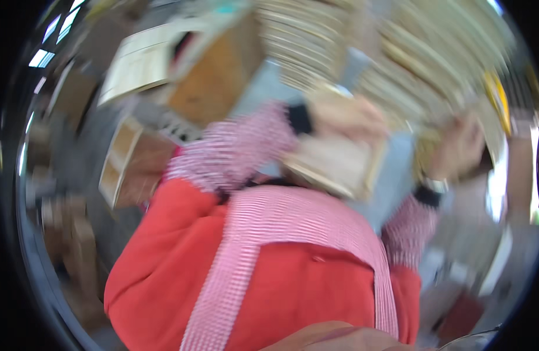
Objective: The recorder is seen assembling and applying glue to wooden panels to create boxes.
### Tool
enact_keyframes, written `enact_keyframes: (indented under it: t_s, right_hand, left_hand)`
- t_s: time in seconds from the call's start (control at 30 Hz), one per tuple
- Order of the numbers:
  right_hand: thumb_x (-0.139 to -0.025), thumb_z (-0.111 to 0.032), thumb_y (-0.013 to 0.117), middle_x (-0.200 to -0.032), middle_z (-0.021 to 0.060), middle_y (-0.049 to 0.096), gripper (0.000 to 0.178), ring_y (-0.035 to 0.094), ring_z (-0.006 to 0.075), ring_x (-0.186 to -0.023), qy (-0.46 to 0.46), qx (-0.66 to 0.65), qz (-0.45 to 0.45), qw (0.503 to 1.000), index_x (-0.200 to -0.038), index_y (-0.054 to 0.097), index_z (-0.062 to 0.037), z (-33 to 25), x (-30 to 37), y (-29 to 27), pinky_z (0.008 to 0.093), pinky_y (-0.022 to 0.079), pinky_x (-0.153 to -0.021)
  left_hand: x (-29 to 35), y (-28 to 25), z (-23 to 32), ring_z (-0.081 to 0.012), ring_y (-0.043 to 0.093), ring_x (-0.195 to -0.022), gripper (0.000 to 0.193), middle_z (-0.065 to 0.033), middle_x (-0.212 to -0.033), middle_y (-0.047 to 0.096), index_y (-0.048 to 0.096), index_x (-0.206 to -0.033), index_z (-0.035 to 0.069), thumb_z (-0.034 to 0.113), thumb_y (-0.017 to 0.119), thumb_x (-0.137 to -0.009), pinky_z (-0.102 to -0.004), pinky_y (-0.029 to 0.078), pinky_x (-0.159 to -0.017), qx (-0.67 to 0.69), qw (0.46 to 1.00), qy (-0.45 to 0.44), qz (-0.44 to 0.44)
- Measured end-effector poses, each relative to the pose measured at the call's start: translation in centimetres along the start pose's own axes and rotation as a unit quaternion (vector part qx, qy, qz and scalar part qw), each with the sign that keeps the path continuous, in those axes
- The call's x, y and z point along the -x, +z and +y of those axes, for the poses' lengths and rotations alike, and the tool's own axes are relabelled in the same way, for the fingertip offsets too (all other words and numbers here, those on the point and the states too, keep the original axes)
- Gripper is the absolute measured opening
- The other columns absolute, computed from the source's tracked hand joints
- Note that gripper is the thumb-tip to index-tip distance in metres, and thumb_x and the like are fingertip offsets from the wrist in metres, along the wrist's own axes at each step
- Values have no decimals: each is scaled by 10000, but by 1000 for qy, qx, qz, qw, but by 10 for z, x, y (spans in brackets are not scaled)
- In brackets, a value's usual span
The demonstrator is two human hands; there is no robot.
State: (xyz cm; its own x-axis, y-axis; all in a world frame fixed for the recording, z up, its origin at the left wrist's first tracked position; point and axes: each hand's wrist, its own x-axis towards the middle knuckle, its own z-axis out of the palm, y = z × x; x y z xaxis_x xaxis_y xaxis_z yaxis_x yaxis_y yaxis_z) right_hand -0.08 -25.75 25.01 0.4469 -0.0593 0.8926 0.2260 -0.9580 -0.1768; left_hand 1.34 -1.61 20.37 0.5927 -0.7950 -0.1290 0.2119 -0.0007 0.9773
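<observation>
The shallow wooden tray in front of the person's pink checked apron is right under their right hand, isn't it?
Not quite: the head view shows the left hand over the far side of the shallow wooden tray. The right hand is off to the right, apart from it. The tray is indeed in front of the pink checked apron.

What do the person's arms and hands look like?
The left hand and right hand wear no gloves. Pink-and-white patterned sleeve covers with dark cuffs go over red sleeves. A shiny band circles the right wrist, but it's too blurry to tell what it is.
</observation>
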Motion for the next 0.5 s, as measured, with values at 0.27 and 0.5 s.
enact_keyframes:
  t_s: [0.27, 0.5]
  right_hand:
    - [-939, -118, 552, -710, 14, 591, 130, 519, 54, -620, 309, -391, 182, 848, -918, 559, 9, 46, 40, -3, 193, 428, -595]
    - [-942, -131, 556, -652, -31, 524, 110, 395, 6, -526, 307, -521, 78, 792, -923, 554, -23, 18, 30, -9, 163, 291, -455]
  left_hand:
    - [20, 21, 59, -24, 502, -621, 326, 16, -847, 611, 571, -1238, 41, 141, 560, -928, -180, 407, -550, -290, 947, 36, 134]
    - [-18, 49, 25, -142, 643, -826, 390, -63, -1039, 619, 522, -1290, 48, 113, 584, -910, -232, 500, -718, -215, 956, 143, 141]
